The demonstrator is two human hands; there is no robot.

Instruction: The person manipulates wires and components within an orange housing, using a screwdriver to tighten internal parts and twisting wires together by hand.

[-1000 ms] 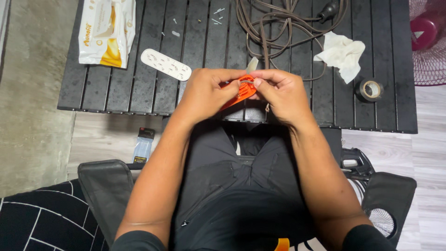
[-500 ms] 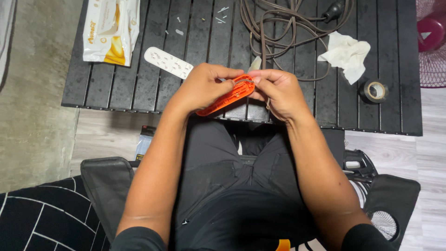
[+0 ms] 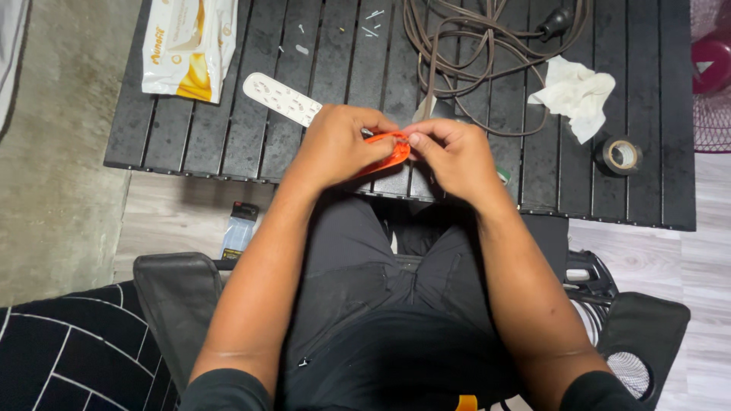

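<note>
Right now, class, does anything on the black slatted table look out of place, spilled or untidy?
Yes. Small pale bits lie scattered loose on the black slatted table near its far edge, like spilled parts. A white crumpled tissue lies beside the tangled brown cable. A small packet lies on the floor below the table.

A white and yellow packet (image 3: 190, 47) is lying at the far left of the black slatted table (image 3: 655, 190), with a white perforated strip (image 3: 280, 98) just beside it. A brown cable (image 3: 487, 53) is coiling mid-table, while a crumpled tissue (image 3: 576, 93) and a tape roll (image 3: 618, 155) are sitting to the right.
</note>
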